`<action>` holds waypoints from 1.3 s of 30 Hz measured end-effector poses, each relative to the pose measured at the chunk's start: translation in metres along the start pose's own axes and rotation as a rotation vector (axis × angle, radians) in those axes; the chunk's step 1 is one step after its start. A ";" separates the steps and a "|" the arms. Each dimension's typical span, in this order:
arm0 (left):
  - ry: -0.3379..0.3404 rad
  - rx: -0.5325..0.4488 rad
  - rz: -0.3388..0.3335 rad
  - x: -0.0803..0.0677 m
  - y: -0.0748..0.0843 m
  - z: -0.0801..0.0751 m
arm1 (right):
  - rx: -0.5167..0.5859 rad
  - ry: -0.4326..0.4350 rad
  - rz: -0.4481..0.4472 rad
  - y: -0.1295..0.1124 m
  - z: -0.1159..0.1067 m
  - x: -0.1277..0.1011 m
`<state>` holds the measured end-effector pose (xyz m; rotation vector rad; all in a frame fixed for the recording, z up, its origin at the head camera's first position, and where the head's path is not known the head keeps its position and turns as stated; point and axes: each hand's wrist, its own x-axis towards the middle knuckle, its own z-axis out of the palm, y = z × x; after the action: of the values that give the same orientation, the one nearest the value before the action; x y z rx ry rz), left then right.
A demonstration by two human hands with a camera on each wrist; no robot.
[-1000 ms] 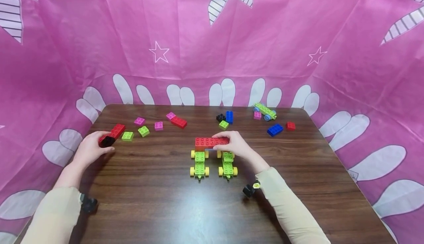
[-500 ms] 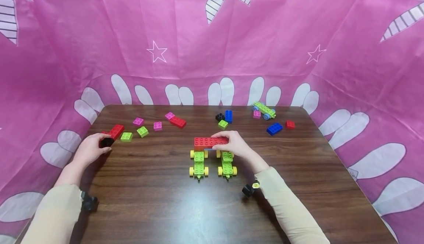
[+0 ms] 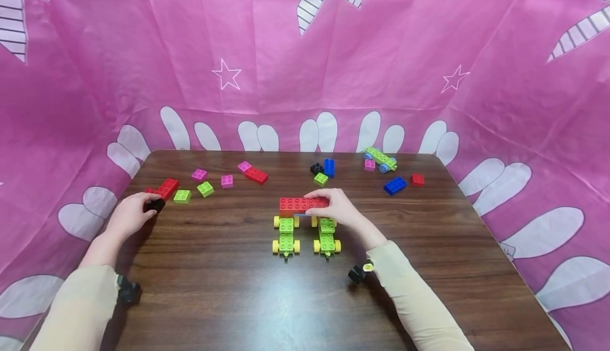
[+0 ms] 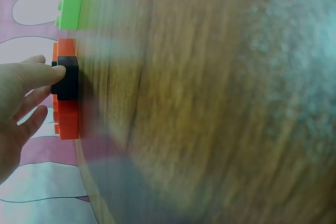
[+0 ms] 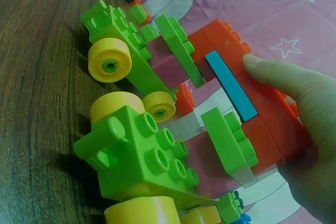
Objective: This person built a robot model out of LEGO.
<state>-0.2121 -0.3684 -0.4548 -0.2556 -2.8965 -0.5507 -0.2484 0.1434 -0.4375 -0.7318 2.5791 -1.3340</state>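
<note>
text: none legible | labels/brands/numbers: none on the bricks, wheeled bases or table in any view | signs: only printed white star outlines and striped leaf shapes on the pink backdrop (image 3: 267,49), no lettering | wrist views: blurred or close up, nothing readable

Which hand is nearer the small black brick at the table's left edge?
Left. The left hand grips the black brick; the right hand holds the long red brick at mid-table, well apart.
</note>
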 end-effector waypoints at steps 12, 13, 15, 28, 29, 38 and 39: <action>-0.014 -0.046 0.012 0.000 0.007 -0.002 | -0.007 0.001 -0.014 -0.001 -0.001 -0.001; -0.010 -0.042 0.016 0.000 0.007 -0.002 | -0.005 0.001 -0.013 -0.001 -0.001 -0.001; -0.016 -0.040 0.018 0.000 0.006 -0.001 | -0.007 -0.001 -0.014 0.000 0.000 -0.001; -0.093 -0.018 0.013 0.003 0.002 -0.001 | 0.046 -0.008 0.017 -0.001 -0.001 0.000; -0.096 -0.016 0.012 0.003 0.002 -0.001 | 0.050 -0.009 0.021 -0.001 -0.001 0.000; -0.123 0.002 0.007 0.006 0.005 -0.001 | 0.043 -0.002 0.028 -0.004 -0.001 -0.002; -0.125 0.001 0.004 0.006 0.005 -0.001 | 0.041 -0.001 0.026 -0.004 -0.001 -0.002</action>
<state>-0.2166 -0.3637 -0.4507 -0.3064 -3.0153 -0.5521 -0.2461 0.1434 -0.4340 -0.6895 2.5432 -1.3743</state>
